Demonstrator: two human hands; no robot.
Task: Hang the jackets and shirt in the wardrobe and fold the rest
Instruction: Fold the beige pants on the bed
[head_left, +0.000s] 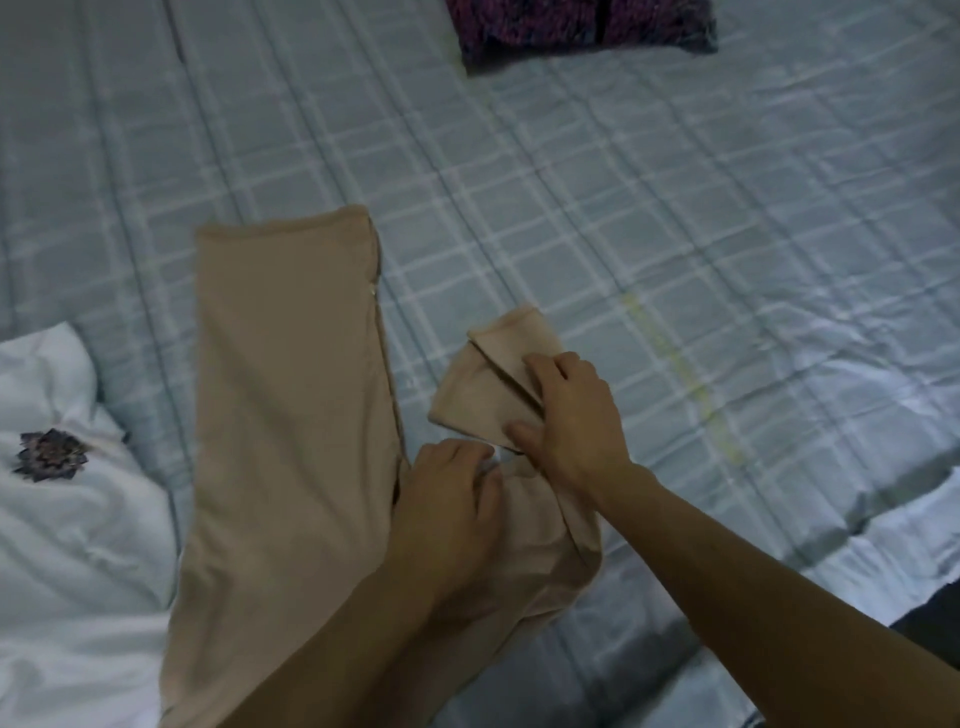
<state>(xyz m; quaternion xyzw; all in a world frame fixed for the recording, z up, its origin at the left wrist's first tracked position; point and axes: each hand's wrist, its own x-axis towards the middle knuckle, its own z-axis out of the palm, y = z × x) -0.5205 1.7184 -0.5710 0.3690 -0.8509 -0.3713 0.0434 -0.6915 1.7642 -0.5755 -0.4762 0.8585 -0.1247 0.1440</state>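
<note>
Two hands work a tan, stretchy pair of trousers (280, 395) spread on the pale blue checked bedsheet (675, 234). One leg lies long, running away from the person — the other, shorter, angles off right. The right hand (569, 415) pinches that folded cuff; the left hand (449, 499) grips bunched cloth just beside it.

beige stretchy fabric garment (291, 395): 1 | white cloth with dark flower print (67, 493): 1 | dark purple patterned folded cloth (582, 31): 1 | hand: 2, left hand (447, 499), right hand (571, 421)
</note>
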